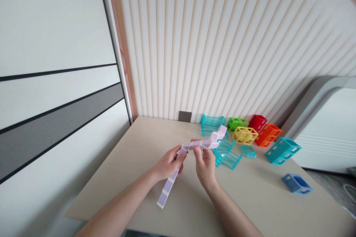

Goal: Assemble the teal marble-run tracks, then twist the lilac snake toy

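A lilac and white snake puzzle (205,143) is held up above the table by both hands. Its long straight part slants down toward me on the left, a second stretch runs to the right, and the far right end zigzags upward. My left hand (170,163) is closed around the slanting part, just below the bend. With thumb and fingers, my right hand (205,163) grips the stretch to the right of that bend. The fingers partly cover the segments they hold.
Clear teal curved track pieces (228,153) lie behind my right hand on the table (125,155). Green (237,123), yellow (244,135), red (257,123), orange (267,135), teal (283,150) and blue (297,183) blocks stand to the right. A socket (185,116) sits on the wall.
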A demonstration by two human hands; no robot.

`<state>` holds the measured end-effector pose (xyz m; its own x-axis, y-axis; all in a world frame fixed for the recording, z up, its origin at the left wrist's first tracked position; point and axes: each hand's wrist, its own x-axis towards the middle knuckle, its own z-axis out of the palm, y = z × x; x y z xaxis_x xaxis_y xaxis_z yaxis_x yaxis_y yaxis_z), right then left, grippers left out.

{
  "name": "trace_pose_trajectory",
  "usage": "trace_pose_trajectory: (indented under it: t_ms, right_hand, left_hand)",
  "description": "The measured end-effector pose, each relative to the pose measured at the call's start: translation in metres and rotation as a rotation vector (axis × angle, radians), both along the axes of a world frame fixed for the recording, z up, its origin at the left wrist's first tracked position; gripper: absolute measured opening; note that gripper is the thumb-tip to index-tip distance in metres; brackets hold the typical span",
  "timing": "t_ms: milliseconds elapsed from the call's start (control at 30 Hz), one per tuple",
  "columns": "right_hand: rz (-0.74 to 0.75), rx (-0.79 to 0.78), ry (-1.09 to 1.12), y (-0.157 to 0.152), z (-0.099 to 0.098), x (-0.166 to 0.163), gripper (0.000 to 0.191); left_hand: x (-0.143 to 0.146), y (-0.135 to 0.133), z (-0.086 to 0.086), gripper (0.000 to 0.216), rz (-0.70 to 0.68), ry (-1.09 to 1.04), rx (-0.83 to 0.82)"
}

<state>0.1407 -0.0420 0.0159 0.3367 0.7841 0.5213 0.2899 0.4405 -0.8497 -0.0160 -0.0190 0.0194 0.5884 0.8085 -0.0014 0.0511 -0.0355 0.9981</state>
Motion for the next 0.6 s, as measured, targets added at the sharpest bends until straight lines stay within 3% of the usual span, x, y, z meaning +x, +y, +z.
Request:
trace_pose_trajectory:
  t_ms: [200, 433, 600]
  right_hand:
    - [0.093, -0.014, -0.040, -0.0052, -0.0004, -0.0028, 0.036]
    - [0.202, 0.088, -0.057, -0.0058, 0.0027, 0.0020, 0.032]
    - [0.280, 0.100, 0.061, -0.0040, 0.0066, 0.0062, 0.037]
  left_hand:
    - [0.0017, 0.0040, -0.0062, 0.047, 0.074, -0.112, 0.026]
    - [-0.0004, 0.0034, -0.0038, 0.049, -0.029, -0.152, -0.051]
    - [0.0004, 0.0001, -0.0056, 0.046, -0.174, -0.285, -0.166]
